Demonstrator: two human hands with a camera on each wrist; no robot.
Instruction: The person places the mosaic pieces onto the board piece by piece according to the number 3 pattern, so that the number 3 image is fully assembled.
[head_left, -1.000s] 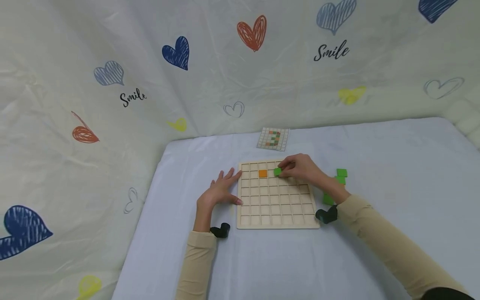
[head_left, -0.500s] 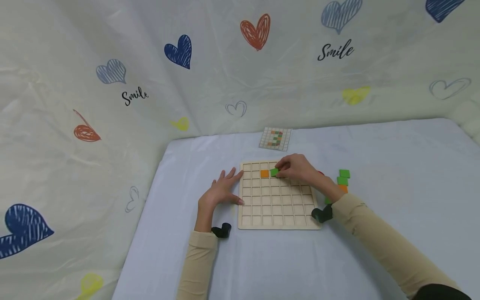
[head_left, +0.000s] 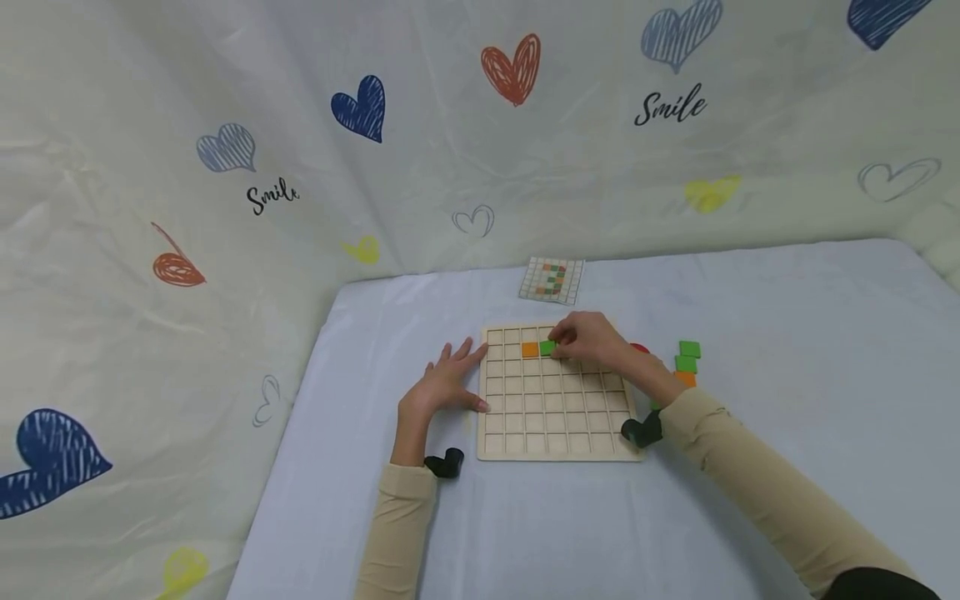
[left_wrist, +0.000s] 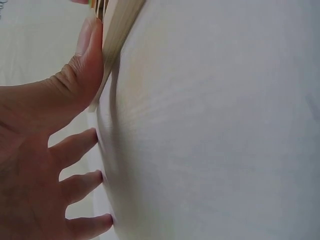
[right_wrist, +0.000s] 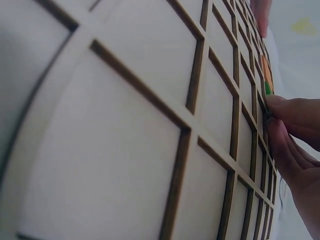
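A pale wooden grid board (head_left: 558, 423) lies on the table in the head view. In its second row from the back, an orange square tile (head_left: 530, 350) sits in a cell. Right beside it is a green square tile (head_left: 547, 348), its right edge pinched by the fingertips of my right hand (head_left: 588, 340). The right wrist view shows thumb and fingers (right_wrist: 300, 135) low over the grid at the green tile (right_wrist: 268, 89), partly hidden. My left hand (head_left: 444, 387) is spread at the board's left edge, its thumb (left_wrist: 87, 60) against the side.
Behind the board lies a pattern card (head_left: 551, 280) with coloured squares. Right of the board are loose green tiles (head_left: 689, 349), an orange tile (head_left: 685, 379) and a red piece (head_left: 639, 347), partly covered by my right arm. A white cloth covers the table (head_left: 810, 375).
My right hand has moved the green tile left and down into place beside the orange tile. The left hand stays at the board's edge. The head view has shifted slightly.
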